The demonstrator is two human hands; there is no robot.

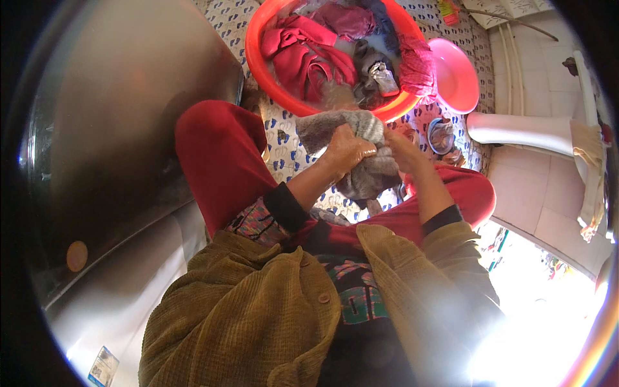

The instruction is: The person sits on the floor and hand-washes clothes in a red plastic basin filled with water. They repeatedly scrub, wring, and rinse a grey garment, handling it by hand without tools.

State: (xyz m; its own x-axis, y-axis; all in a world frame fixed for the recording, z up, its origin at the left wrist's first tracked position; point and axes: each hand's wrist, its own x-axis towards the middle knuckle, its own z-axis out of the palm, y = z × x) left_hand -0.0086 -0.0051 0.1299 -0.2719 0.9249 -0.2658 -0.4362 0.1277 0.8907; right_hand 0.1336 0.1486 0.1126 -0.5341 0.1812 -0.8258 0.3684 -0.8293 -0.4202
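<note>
A wet grey knitted cloth item with pale stripes (365,126), perhaps a sock, is bunched between my two hands above the near rim of a red-orange basin. My left hand (346,150) grips its middle, thumb on top. On the other side my right hand (404,150) grips the cloth, its fingers partly hidden behind it. Just beyond, the red-orange basin (263,80) holds cloudy water and soaking clothes, among them a red garment (309,58) and a maroon one (346,19). A crumpled silvery packet (383,77) lies on the dark cloth inside, near the right rim.
A pink patterned cloth (417,65) hangs over the basin's right rim, beside a pink basin (454,75). Farther right are a small container (440,135) and a white pedestal (520,128). A large metallic appliance panel (125,106) stands close on my left. The tiled floor (227,24) bears footprint patterns.
</note>
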